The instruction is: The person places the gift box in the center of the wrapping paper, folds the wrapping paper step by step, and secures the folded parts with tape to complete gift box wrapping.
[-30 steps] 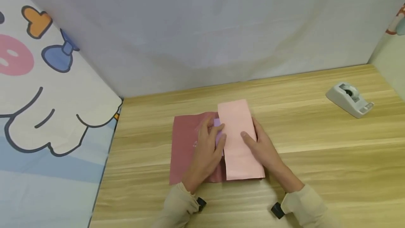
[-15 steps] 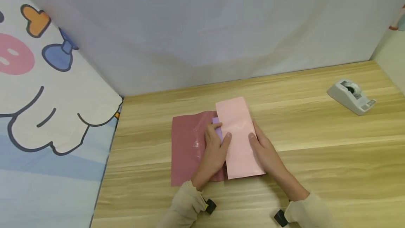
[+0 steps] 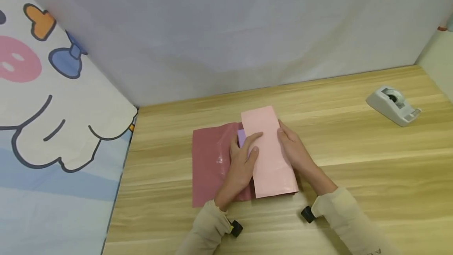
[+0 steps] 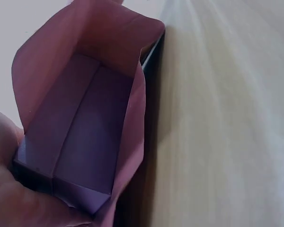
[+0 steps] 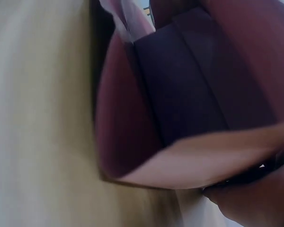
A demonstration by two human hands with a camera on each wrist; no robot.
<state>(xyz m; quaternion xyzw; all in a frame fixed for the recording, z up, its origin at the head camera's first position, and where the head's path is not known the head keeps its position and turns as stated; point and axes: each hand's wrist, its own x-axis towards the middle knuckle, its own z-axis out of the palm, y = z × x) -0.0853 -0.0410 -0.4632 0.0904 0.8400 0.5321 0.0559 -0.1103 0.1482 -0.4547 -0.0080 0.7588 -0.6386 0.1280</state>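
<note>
A sheet of wrapping paper, dark rose inside and light pink outside, lies on the table, its right part folded up over a purple box. Only a strip of the box shows from above. My left hand holds the box's left side, with index finger and thumb on the light pink flap. On the right, my right hand grips the paper-covered side, thumb at the flap's edge. Both wrist views look into an open end of the paper, where the box shows a seam along its middle.
A white tape dispenser stands at the back right of the wooden table. Grey cloth hangs behind the table, and a cloth with cartoon prints hangs along the left side.
My left hand has shifted right, and its index finger now reaches onto the pink flap. My right hand has moved up along the flap's right edge.
</note>
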